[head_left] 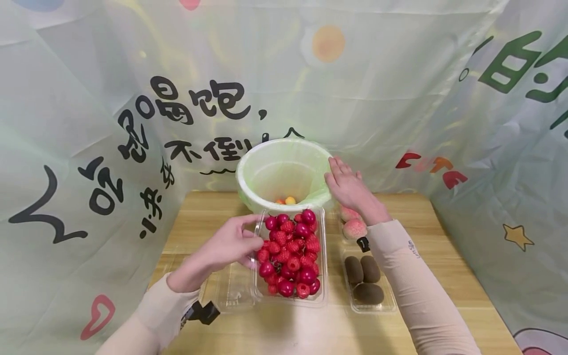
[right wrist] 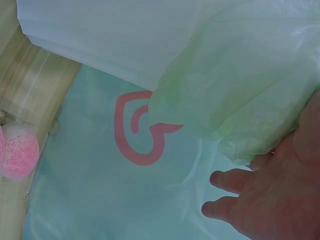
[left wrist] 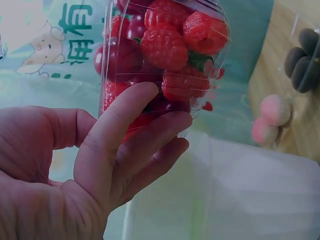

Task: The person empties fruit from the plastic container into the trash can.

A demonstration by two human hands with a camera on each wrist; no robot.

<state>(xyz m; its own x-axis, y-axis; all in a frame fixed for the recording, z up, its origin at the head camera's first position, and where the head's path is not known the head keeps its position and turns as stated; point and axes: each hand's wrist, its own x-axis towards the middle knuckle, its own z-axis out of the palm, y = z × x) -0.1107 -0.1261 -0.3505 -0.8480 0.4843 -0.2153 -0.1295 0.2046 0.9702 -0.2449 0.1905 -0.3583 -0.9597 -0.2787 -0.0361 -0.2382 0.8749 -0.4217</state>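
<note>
My left hand grips the left side of a clear plastic box full of raspberries and shiny, round, dark-red fruits. In the left wrist view its fingers lie against the box wall. The box is raised over the table, in front of a white bin lined with a thin pale-green plastic bag. Small yellow and orange fruits lie inside the bin. At the bin's right rim, my right hand touches the bag with its fingers extended.
Right of the raised box, a clear tray on the wooden table holds brown kiwis. Behind it sit pink peaches, partly hidden by the right arm. Another clear plastic container stands at the left. Printed cloth walls enclose the table.
</note>
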